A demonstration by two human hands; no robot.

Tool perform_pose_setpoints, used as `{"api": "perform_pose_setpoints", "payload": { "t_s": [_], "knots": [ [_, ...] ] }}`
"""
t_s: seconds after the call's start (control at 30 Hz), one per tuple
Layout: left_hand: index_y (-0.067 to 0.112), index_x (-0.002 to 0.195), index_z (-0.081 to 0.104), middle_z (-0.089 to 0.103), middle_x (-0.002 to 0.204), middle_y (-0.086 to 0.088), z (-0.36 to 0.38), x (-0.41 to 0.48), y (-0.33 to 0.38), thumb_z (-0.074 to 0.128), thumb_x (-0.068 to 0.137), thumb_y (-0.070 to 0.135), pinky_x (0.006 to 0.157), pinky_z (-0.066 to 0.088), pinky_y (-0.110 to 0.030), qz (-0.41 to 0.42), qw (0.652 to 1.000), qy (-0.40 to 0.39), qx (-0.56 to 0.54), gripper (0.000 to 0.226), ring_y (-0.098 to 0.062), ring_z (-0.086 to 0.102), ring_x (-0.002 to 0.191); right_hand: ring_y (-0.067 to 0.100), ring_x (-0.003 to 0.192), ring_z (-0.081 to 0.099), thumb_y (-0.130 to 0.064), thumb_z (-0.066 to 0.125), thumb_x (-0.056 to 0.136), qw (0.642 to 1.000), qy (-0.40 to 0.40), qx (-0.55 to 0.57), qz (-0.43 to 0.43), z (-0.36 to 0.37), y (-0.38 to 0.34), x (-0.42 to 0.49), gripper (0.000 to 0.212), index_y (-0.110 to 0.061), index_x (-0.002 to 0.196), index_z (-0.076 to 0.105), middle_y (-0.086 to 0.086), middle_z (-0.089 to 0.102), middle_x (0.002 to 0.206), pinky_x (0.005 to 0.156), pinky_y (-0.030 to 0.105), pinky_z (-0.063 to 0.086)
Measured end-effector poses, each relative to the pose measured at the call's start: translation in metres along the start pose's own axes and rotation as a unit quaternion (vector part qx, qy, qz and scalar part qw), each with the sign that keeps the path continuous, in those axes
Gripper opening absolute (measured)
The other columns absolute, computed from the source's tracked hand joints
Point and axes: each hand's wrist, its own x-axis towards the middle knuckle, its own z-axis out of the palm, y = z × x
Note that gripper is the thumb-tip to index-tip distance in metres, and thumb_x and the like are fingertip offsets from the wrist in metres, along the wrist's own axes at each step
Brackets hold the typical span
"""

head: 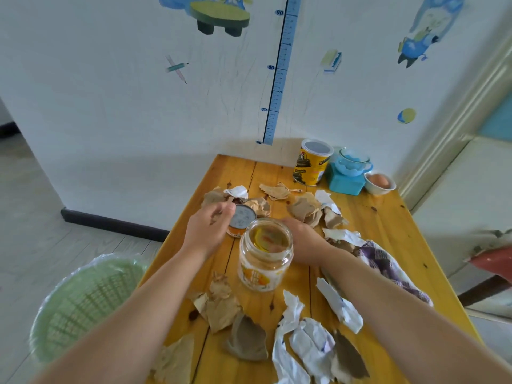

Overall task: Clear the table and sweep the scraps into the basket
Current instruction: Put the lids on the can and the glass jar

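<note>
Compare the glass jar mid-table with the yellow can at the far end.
The glass jar is clear and see-through; the yellow can is opaque with dark print. The jar is open, its lid lying beside it; the can seems to have a cap on. The jar stands among paper scraps; the can stands at the far end of the table. Both are round and upright.
</note>
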Motion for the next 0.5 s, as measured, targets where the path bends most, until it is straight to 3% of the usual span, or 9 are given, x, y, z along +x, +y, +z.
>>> {"api": "perform_pose_setpoints", "payload": {
  "t_s": [0.2, 0.27, 0.37, 0.5],
  "knots": [
    [0.022, 0.114, 0.061, 0.06, 0.103, 0.009, 0.0, -0.018, 0.015, 0.037, 0.091, 0.052, 0.072, 0.035, -0.011, -0.008, 1.0, -0.026, -0.013, 0.044, -0.001, 0.052, 0.092, 0.02, 0.13, 0.04, -0.035, 0.056, 0.089, 0.997, -0.055, -0.061, -0.008, 0.003, -0.004, 0.004, 0.046, -0.028, 0.133, 0.046, -0.001, 0.044, 0.141, 0.107, 0.036, 0.036],
    [0.023, 0.113, 0.059, 0.058, 0.104, 0.007, -0.002, -0.026, 0.02, 0.032, 0.079, 0.071, 0.078, 0.036, -0.01, 0.017, 0.997, -0.058, -0.043, 0.065, 0.0, 0.052, 0.095, 0.022, 0.128, 0.042, -0.034, 0.056, 0.089, 0.996, -0.059, -0.064, -0.008, 0.004, -0.005, 0.006, 0.045, -0.025, 0.132, 0.047, 0.0, 0.047, 0.138, 0.107, 0.037, 0.036],
    [0.028, 0.127, 0.047, 0.056, 0.122, 0.012, -0.005, -0.035, 0.024, 0.034, 0.051, 0.093, 0.09, 0.036, -0.013, 0.049, 0.989, -0.095, -0.104, 0.101, 0.0, 0.05, 0.114, 0.022, 0.128, 0.041, -0.032, 0.057, 0.089, 0.995, -0.059, -0.076, -0.009, 0.004, -0.004, 0.009, 0.046, -0.021, 0.133, 0.047, 0.003, 0.047, 0.136, 0.107, 0.035, 0.034],
    [0.045, 0.128, 0.028, 0.05, 0.131, 0.013, -0.003, -0.051, 0.029, 0.051, 0.042, 0.09, 0.1, 0.037, -0.024, 0.093, 0.981, -0.151, -0.077, 0.099, -0.002, 0.044, 0.124, 0.021, 0.128, 0.039, -0.041, 0.06, 0.083, 0.995, -0.038, -0.09, 0.009, 0.01, 0.006, 0.017, 0.053, -0.024, 0.131, 0.045, 0.002, 0.048, 0.135, 0.107, 0.036, 0.033]
  ]
}}
